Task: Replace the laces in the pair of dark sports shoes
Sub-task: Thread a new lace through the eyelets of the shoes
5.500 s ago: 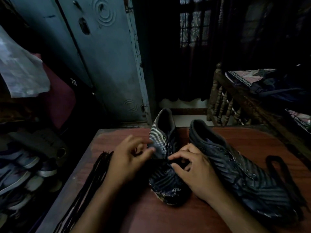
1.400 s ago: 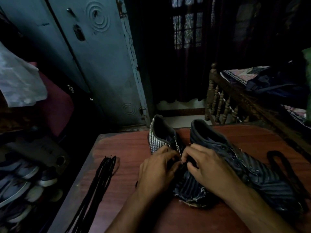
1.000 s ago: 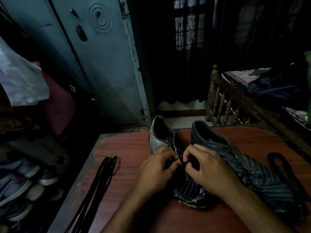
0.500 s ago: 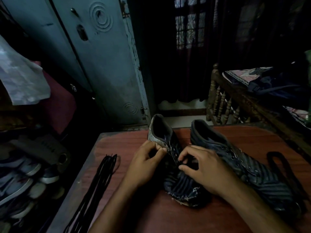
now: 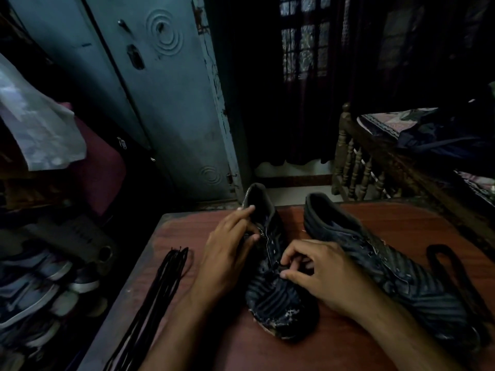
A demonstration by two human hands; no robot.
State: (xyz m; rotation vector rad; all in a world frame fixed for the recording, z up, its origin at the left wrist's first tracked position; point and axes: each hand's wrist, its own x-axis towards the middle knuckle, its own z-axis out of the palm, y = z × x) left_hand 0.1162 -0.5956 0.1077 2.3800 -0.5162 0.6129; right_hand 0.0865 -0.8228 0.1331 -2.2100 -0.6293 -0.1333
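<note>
Two dark striped sports shoes stand on the reddish table (image 5: 415, 226), toes toward me. The left shoe (image 5: 278, 298) lies between my hands. My left hand (image 5: 227, 253) grips its left side near the collar, index finger stretched to the rim. At the lower eyelets my right hand (image 5: 316, 271) pinches a dark lace (image 5: 278, 263) with thumb and fingers. The right shoe (image 5: 388, 271) lies untouched beside my right forearm. A bundle of black laces (image 5: 160, 287) lies along the table's left edge. Another black lace (image 5: 450, 266) loops at the right.
A blue-grey metal cupboard (image 5: 160, 103) stands behind the table. Several shoes (image 5: 34, 285) are piled on the floor at the left. A wooden bed frame (image 5: 375, 167) with bedding rises at the right, close to the table's far corner.
My left hand has slid up the left shoe's side toward the collar. My right hand has dropped lower on the eyelets and now pinches the lace there.
</note>
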